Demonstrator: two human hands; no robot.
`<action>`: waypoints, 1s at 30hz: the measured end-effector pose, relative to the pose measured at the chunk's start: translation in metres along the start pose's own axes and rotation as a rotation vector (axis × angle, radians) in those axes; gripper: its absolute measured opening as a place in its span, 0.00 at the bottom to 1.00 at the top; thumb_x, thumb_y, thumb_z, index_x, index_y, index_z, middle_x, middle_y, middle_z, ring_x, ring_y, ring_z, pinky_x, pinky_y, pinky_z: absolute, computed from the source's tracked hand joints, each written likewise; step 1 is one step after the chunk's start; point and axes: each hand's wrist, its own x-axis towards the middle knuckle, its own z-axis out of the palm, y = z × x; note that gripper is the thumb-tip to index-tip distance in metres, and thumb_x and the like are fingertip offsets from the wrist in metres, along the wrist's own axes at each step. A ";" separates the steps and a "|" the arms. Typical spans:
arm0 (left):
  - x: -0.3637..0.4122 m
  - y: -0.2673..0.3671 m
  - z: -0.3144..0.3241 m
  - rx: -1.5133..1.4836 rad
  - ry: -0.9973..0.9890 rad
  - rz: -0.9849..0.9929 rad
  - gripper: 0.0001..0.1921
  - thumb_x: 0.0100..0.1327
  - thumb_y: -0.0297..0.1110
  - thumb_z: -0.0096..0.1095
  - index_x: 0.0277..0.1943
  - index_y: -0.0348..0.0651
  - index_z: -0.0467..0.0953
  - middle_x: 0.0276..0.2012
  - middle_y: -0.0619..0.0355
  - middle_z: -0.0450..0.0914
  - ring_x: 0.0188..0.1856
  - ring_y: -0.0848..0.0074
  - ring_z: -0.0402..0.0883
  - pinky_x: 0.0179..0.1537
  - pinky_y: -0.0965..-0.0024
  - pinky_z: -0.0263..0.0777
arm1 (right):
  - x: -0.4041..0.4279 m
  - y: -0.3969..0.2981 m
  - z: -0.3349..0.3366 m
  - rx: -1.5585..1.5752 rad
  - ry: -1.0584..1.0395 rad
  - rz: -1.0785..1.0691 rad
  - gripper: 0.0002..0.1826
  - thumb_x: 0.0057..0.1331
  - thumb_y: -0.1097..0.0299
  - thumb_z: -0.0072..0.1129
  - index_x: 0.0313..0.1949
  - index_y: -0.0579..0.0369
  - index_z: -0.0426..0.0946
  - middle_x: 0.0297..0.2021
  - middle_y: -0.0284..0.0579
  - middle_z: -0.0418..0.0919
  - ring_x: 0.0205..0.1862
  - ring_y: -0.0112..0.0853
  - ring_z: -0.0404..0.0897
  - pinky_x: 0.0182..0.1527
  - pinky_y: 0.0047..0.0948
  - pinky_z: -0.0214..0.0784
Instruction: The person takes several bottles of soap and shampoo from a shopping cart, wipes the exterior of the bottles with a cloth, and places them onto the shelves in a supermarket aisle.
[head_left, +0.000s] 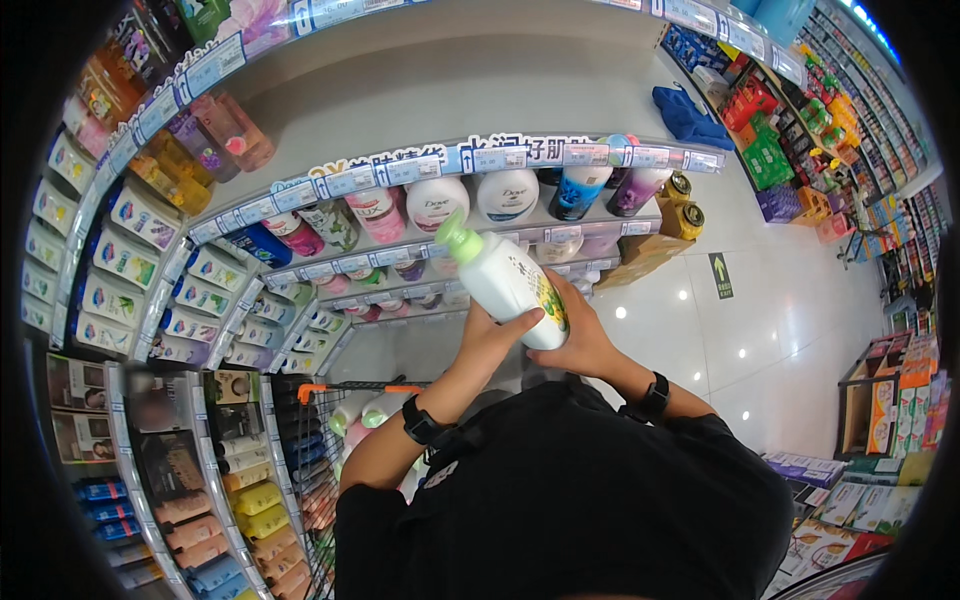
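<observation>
Both my hands hold a white plastic pump bottle (510, 289) with a light green pump head and a yellow and green printed label. It is tilted, its pump pointing up and left towards the shelves. My left hand (491, 334) grips its lower left side, the thumb across the front. Around its right side and base wraps my right hand (574, 330). Beyond the pump, round white Dove bottles (508, 196) and a pink LUX bottle (375, 215) stand on a shelf. A blue bottle (580, 193) and a purple bottle (637, 191) are farther right.
A wire shopping cart (352, 386) with orange corners holds several bottles at my left. Shelves of white bottles (124, 259) curve along the left. A blue cloth (691, 118) lies on the upper shelf's right end. Cardboard boxes (645, 255) with gold-lidded jars stand beside the shelving.
</observation>
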 end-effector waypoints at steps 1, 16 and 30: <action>0.001 -0.002 0.000 -0.003 -0.001 0.007 0.35 0.48 0.31 0.68 0.56 0.33 0.55 0.50 0.49 0.67 0.50 0.67 0.70 0.49 0.67 0.66 | 0.002 0.002 -0.002 -0.031 -0.003 -0.007 0.52 0.35 0.60 0.67 0.60 0.61 0.49 0.52 0.59 0.61 0.54 0.49 0.62 0.56 0.39 0.54; 0.012 0.018 0.004 0.286 0.047 0.340 0.32 0.54 0.30 0.60 0.56 0.33 0.47 0.43 0.47 0.71 0.40 0.68 0.76 0.40 0.70 0.72 | 0.021 0.020 -0.015 1.937 -0.788 0.591 0.46 0.46 0.50 0.55 0.63 0.51 0.47 0.58 0.57 0.56 0.58 0.55 0.59 0.57 0.58 0.51; -0.010 0.041 -0.007 0.231 0.087 0.416 0.31 0.52 0.25 0.61 0.55 0.34 0.50 0.44 0.49 0.70 0.45 0.72 0.73 0.44 0.70 0.70 | 0.026 -0.021 0.003 1.797 -0.818 0.426 0.46 0.45 0.54 0.56 0.62 0.52 0.48 0.58 0.55 0.57 0.58 0.58 0.56 0.57 0.65 0.44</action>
